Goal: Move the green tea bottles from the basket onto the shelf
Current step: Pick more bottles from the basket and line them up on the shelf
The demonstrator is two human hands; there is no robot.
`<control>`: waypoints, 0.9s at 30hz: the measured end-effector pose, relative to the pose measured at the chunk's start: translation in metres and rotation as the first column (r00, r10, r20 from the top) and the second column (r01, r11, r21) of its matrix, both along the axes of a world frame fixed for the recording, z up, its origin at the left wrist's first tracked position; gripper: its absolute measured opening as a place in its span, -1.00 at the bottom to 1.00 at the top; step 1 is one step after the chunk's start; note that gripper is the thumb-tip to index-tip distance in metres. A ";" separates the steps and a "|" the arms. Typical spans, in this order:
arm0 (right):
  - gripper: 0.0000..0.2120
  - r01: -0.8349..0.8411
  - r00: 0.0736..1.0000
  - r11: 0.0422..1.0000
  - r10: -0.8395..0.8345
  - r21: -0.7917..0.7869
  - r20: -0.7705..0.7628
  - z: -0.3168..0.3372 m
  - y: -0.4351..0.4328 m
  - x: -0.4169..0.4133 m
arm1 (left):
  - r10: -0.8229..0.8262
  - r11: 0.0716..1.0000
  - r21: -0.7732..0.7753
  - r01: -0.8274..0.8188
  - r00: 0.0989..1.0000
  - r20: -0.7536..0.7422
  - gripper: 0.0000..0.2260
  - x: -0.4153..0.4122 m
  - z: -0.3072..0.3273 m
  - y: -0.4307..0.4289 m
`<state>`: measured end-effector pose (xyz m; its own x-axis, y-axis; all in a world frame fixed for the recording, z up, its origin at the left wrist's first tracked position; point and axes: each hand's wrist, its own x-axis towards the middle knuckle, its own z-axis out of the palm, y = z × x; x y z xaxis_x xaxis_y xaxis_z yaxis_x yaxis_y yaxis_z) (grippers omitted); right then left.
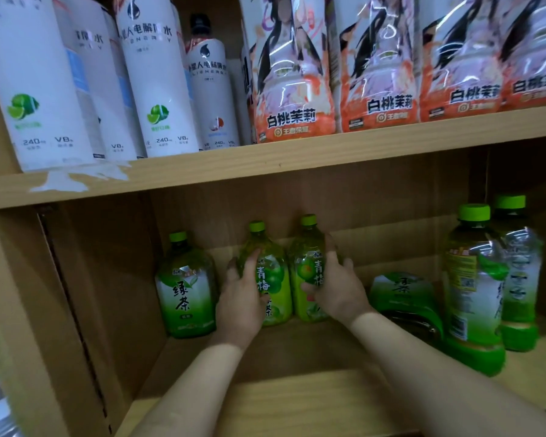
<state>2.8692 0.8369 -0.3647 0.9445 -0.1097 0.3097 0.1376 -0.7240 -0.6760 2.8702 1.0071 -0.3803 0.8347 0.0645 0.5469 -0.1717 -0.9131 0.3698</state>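
Inside the lower wooden shelf (284, 402) stand several green-capped tea bottles. My left hand (240, 298) grips a yellow-green bottle (273, 279) at the back of the shelf. My right hand (338, 291) grips a second yellow-green bottle (306, 272) right beside it; the two bottles touch. A green tea bottle (186, 288) stands upright to their left. On the right, one green tea bottle (401, 298) lies on its side, and two taller ones (473, 285) (517, 272) stand upright. The basket is not in view.
The upper shelf board (265, 165) carries tall white drink bottles (158, 74) on the left and orange-labelled peach tea bottles (382, 58) on the right. The shelf's side wall (76, 294) bounds the left. Bare shelf floor lies in front of the held bottles.
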 end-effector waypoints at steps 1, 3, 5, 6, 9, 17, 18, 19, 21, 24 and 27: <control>-0.01 0.013 1.000 1.000 -0.013 -0.005 -0.009 0.001 0.002 0.000 | 0.014 1.000 0.014 -0.014 1.000 -0.001 -0.21 -0.002 0.000 -0.003; 0.00 0.016 0.998 0.999 -0.018 -0.033 -0.052 0.005 0.005 -0.002 | 0.062 0.991 0.117 -0.068 0.997 0.052 -0.25 -0.009 0.001 -0.011; -0.03 -0.011 0.995 0.995 0.001 -0.101 -0.095 0.008 0.005 -0.008 | 0.032 0.965 0.253 -0.061 0.992 0.119 -0.29 -0.017 0.001 -0.020; -0.08 -0.018 0.996 0.984 0.001 -0.177 -0.095 0.011 0.003 -0.015 | -0.006 0.946 0.321 -0.031 0.994 0.113 -0.28 -0.019 0.001 -0.026; -0.21 0.046 0.995 0.893 -0.081 -0.448 -0.059 0.015 -0.014 -0.050 | -0.058 0.871 0.489 0.045 0.998 0.012 -0.32 -0.020 0.000 -0.044; -0.49 0.139 0.985 0.833 -0.171 -0.535 -0.011 -0.026 -0.048 -0.106 | -0.293 0.944 0.097 0.315 0.937 -0.189 -0.66 -0.044 0.009 -0.118; -0.51 0.137 0.989 0.842 -0.149 -0.522 0.020 -0.024 -0.051 -0.111 | -0.381 0.924 -0.094 0.370 0.880 -0.283 -0.65 -0.048 0.011 -0.129; -0.53 0.127 0.992 0.854 -0.121 -0.504 0.044 -0.021 -0.054 -0.116 | -0.460 0.882 -0.289 0.372 0.815 -0.352 -0.64 -0.053 0.013 -0.136; -0.54 0.088 0.995 0.886 -0.054 -0.455 0.087 -0.021 -0.060 -0.128 | -0.544 0.794 -0.534 0.291 0.734 -0.408 -0.58 -0.055 0.009 -0.141; -0.57 0.028 0.976 0.960 0.034 -0.280 0.215 -0.024 -0.064 -0.152 | -0.480 0.827 -0.528 0.193 0.732 -0.484 -0.35 -0.061 0.003 -0.128; -0.64 0.037 0.966 0.998 -0.051 0.059 0.254 -0.025 -0.068 -0.164 | -0.430 0.848 -0.514 0.133 0.739 -0.518 -0.28 -0.074 0.001 -0.112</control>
